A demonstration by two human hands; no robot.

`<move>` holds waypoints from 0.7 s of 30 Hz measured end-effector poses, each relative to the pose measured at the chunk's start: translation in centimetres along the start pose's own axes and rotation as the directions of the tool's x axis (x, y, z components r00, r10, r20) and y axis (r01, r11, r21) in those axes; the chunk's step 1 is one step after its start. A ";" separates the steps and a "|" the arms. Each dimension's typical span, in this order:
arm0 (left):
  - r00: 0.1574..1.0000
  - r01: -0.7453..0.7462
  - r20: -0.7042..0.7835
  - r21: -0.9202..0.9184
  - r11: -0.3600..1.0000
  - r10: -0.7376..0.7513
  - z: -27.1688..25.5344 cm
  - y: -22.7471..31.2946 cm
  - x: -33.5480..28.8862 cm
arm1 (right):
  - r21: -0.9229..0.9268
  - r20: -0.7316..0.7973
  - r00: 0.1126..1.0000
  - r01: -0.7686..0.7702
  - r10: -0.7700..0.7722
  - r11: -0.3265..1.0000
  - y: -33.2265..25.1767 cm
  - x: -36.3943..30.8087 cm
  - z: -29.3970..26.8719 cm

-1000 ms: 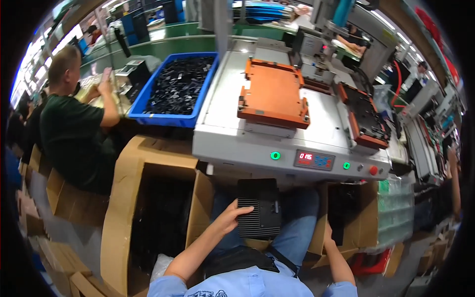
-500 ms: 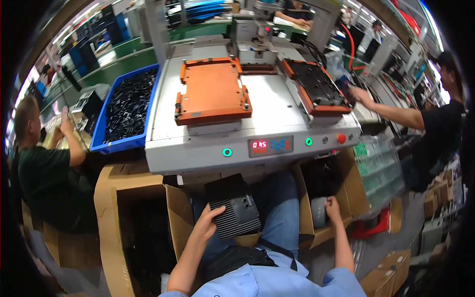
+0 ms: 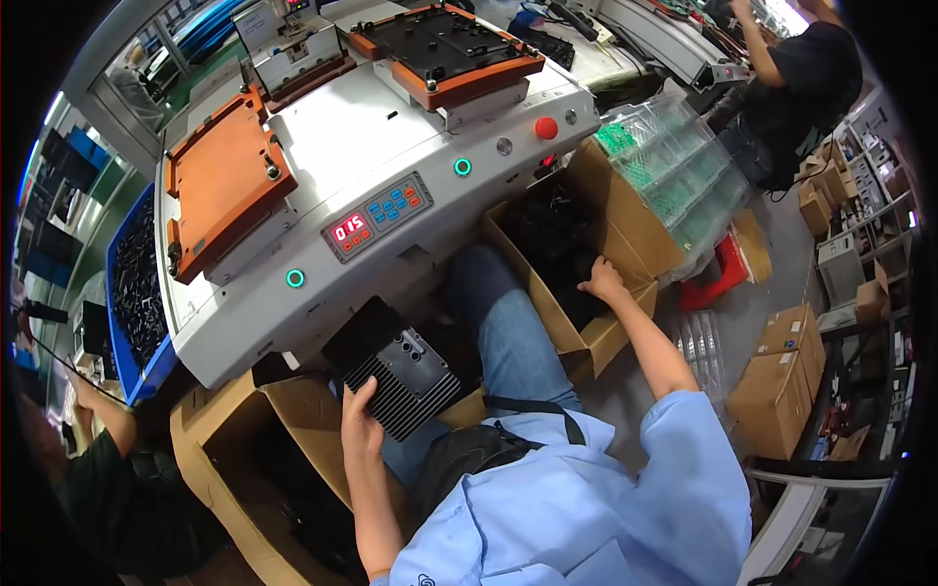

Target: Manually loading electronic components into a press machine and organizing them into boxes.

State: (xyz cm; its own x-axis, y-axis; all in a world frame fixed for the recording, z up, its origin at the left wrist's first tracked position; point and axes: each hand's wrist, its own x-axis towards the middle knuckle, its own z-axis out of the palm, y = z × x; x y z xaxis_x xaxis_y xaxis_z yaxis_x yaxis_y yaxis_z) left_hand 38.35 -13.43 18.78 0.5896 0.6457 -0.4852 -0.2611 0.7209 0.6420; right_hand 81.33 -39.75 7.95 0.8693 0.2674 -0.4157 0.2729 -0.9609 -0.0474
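My left hand point(image 3: 362, 422) is closed on the near left edge of a black finned housing point(image 3: 420, 376), thumb on top of the fins. The housing is tilted above my lap. Its raised flat plate carries small round fittings, and a smooth black section extends from the far side. My right hand point(image 3: 608, 280) reaches over the near right side of an open cardboard box point(image 3: 555, 314) with dark parts point(image 3: 552, 230) in it. Its visible fingers look apart, with nothing seen between them; the fingertips are partly lost against the dark contents.
Ahead stands a white machine point(image 3: 318, 122) with an orange fixture point(image 3: 227, 181), a black-topped orange fixture point(image 3: 445, 49) and a red button point(image 3: 545, 128). A blue bin point(image 3: 122, 342) of small black parts sits left. Another cardboard box point(image 3: 230, 420) is beside my left arm. A co-worker point(image 3: 796, 78) stands at right.
My view has swung right. My right hand has moved deeper into the right box, and the grey rounded thing beside it no longer shows. The left hand keeps the housing; the display digits changed.
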 end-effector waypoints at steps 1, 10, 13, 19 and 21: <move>1.000 -0.003 0.002 0.001 1.000 0.003 -0.3 -0.1 0.1 | -0.002 0.003 1.000 0.009 -0.009 1.000 0.4 -0.1 0.0; 1.000 -0.010 0.018 -0.012 1.000 0.010 -0.1 0.1 -0.7 | 0.278 -0.303 0.914 0.357 -0.271 0.892 2.4 -3.8 -1.6; 0.999 -0.002 0.036 0.017 1.000 0.001 -0.1 -0.1 -0.8 | 0.031 -0.122 0.976 0.184 -0.179 0.982 -0.1 -4.5 -1.9; 0.998 -0.027 0.050 0.049 0.998 0.025 0.4 -0.1 -0.5 | 0.072 -0.066 0.951 0.306 -0.301 0.949 2.1 -0.9 -1.1; 0.999 -0.023 0.048 0.064 0.998 0.020 0.8 0.0 -0.4 | 0.140 -0.004 0.956 0.291 -0.293 0.947 1.8 -0.1 -0.1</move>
State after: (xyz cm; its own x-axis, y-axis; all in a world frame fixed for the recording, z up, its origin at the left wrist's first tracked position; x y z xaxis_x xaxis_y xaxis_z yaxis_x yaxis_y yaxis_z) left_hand 38.74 -13.85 19.44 0.6205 0.6471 -0.4430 -0.2255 0.6883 0.6895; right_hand 81.81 -41.52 7.96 0.7531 0.5374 -0.3796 0.4534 -0.8420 -0.2924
